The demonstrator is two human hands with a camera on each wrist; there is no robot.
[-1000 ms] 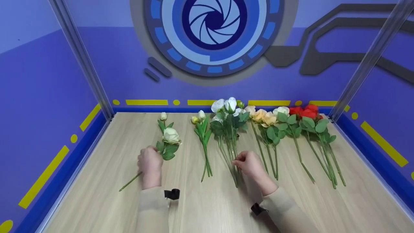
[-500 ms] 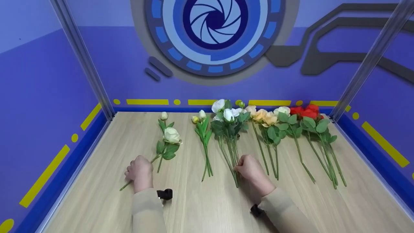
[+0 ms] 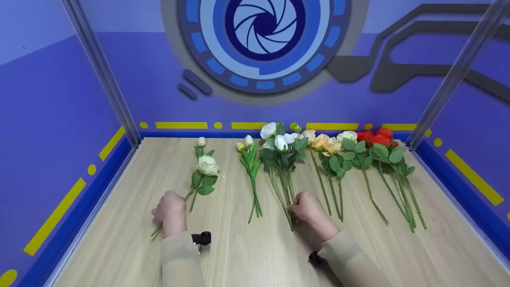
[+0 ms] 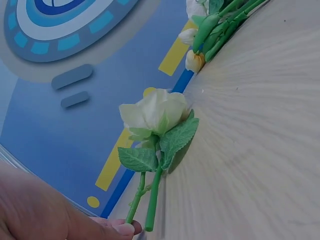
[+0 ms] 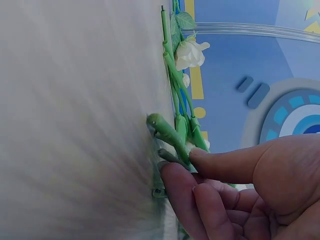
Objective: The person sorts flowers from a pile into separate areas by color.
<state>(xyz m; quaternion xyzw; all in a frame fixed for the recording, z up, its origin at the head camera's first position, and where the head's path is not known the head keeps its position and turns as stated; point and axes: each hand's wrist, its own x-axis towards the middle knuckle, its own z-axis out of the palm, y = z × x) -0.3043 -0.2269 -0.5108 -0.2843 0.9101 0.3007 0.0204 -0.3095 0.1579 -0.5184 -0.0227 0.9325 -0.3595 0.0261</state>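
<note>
My left hand (image 3: 170,212) pinches the stem of a cream-white rose (image 3: 208,165) near the left of the table, thumb and fingertip on the green stem in the left wrist view. That rose (image 4: 154,112) overlaps a white tulip (image 3: 201,142) lying behind it. With thumb and forefinger my right hand (image 3: 312,213) holds a green stem (image 5: 170,134) at the lower end of a bunch of white flowers (image 3: 281,142). Other stems of this bunch lie alongside, and my fingers hide part of them.
Between the hands lie tulips (image 3: 251,159) with crossed stems. To the right are peach roses (image 3: 326,144), another white rose (image 3: 347,136) and red roses (image 3: 380,137) in a row along the back of the wooden table (image 3: 247,255). Blue panels (image 3: 127,87) wall it in.
My left hand has slid down the rose's stem, toward the lower left, and the rose has shifted slightly left. A white flower in the right bunch has dropped lower as my right hand moved slightly nearer.
</note>
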